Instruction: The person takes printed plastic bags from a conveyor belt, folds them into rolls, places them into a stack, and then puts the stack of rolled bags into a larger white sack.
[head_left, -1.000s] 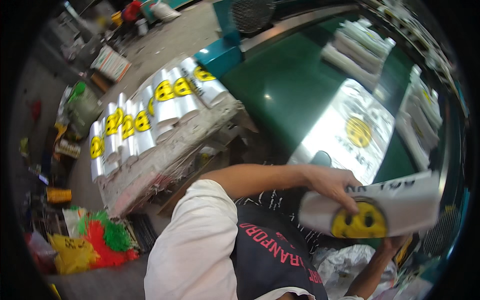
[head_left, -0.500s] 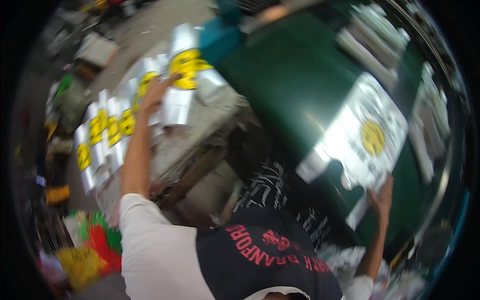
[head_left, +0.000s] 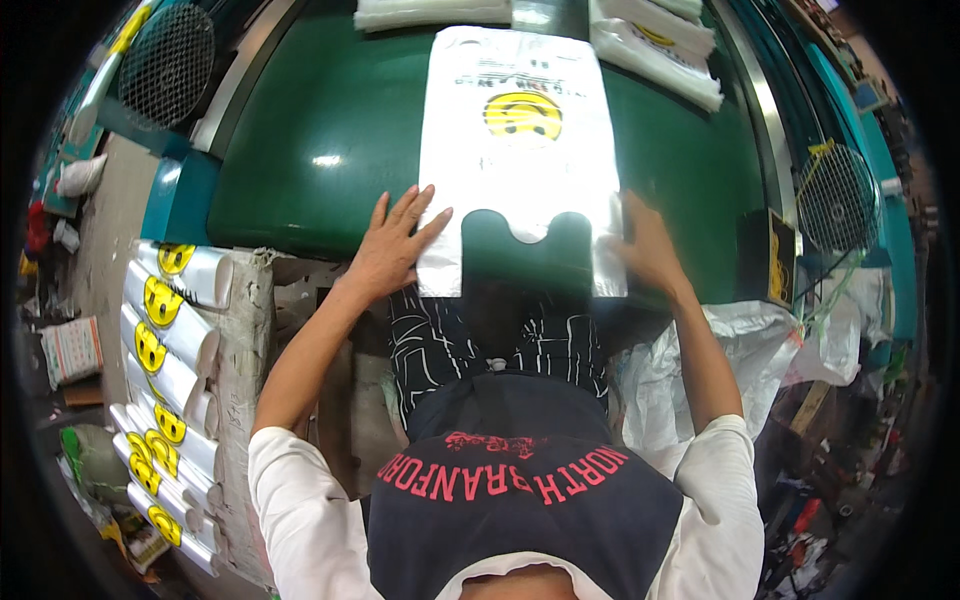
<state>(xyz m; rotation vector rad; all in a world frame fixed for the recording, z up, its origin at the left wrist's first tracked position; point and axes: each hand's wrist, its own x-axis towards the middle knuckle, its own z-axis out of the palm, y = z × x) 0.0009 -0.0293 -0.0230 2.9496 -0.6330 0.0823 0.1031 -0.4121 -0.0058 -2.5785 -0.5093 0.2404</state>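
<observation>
Hands flat on a white plastic bag (head_left: pixel 515 150) at the near edge of the green table (head_left: pixel 330 140).

Your left hand (head_left: pixel 392 245) presses the bag's left handle with fingers spread; your right hand (head_left: pixel 645 245) rests on the right handle, fingers together. Folded bag stacks (head_left: pixel 650 45) lie far right, rolled bags (head_left: pixel 165 340) sit near left.

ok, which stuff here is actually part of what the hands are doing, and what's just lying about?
In hand:
- white plastic bag with a yellow smiley print, flat on the green table
- left hand pressing its left handle
- right hand on its right handle

Lying about:
- folded bag bundles stacked at the left
- bag piles at the table's far edge
- wire-guard fans
</observation>
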